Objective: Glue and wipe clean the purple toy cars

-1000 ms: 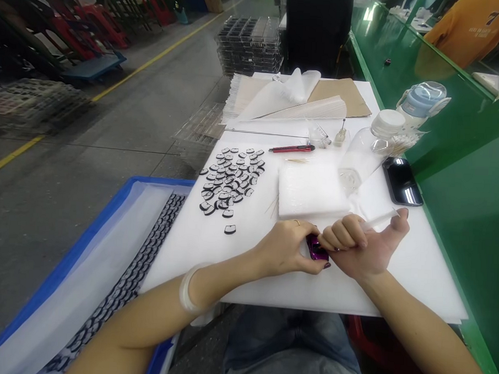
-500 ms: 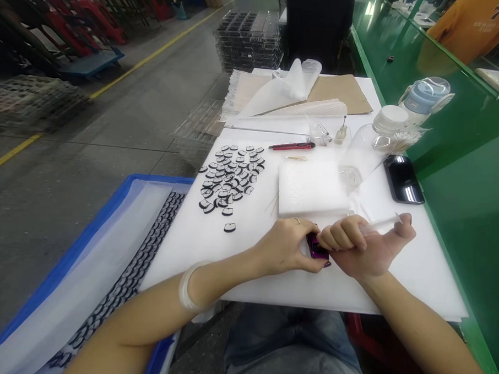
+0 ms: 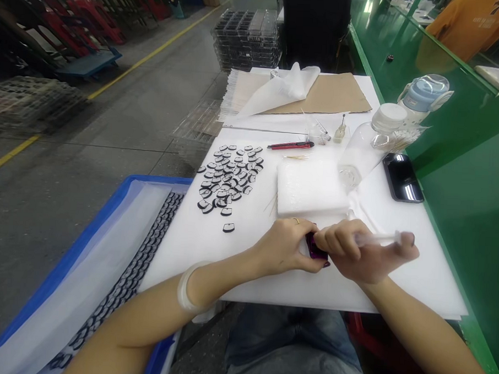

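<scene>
Between the thumb and fingers of my left hand (image 3: 286, 244) sits a small dark part with a purple sheen (image 3: 316, 248). My right hand (image 3: 362, 251) is closed round a clear plastic syringe (image 3: 377, 238), its thumb at the plunger end. The syringe's tip is hidden by my right fingers, which are close against the purple part. A stack of white wipes (image 3: 311, 187) lies just beyond my hands. To the left, many small black-and-white curved pieces (image 3: 229, 178) are scattered on the white tabletop (image 3: 189, 250).
Beyond the wipes lie a red utility knife (image 3: 290, 146), a small glue bottle (image 3: 340, 130) and brown cardboard (image 3: 336, 94). A clear jar (image 3: 369, 142), a blue-lidded bottle (image 3: 425, 95) and a phone (image 3: 402, 178) stand or lie right. A blue tray (image 3: 85, 246) with rows of pieces is at lower left.
My right hand has turned slightly and its thumb end has dropped, bringing the syringe nearer to level. My left hand still holds the purple part in nearly the same place.
</scene>
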`<state>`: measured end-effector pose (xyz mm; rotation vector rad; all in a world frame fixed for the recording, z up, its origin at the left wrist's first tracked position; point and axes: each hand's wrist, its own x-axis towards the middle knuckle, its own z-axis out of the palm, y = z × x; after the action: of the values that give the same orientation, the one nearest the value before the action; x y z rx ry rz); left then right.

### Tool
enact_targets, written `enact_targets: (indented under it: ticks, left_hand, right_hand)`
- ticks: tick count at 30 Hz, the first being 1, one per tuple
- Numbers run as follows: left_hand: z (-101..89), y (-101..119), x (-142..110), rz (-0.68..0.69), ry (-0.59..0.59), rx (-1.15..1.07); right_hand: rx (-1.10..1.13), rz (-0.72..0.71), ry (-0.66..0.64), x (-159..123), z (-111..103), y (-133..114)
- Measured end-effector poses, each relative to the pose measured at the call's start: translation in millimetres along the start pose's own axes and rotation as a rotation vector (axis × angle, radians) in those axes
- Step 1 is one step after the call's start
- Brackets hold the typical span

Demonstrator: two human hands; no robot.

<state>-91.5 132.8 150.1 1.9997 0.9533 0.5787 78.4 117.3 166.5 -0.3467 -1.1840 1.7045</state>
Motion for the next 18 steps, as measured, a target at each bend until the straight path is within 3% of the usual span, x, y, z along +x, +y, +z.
enact_targets:
  ticks: [9,18]
  left_hand:
    - [1.5,3.1,0.9,-0.068,0.003,-0.017]
    - [5.6,1.9,1.2,-0.03,0.02,0.022]
  right_hand:
    - [0.023,0.048,0.025,-2.9,5.6,-6.9]
    - [-0.044,0.097,0.042,-2.7,8.5,-14.2]
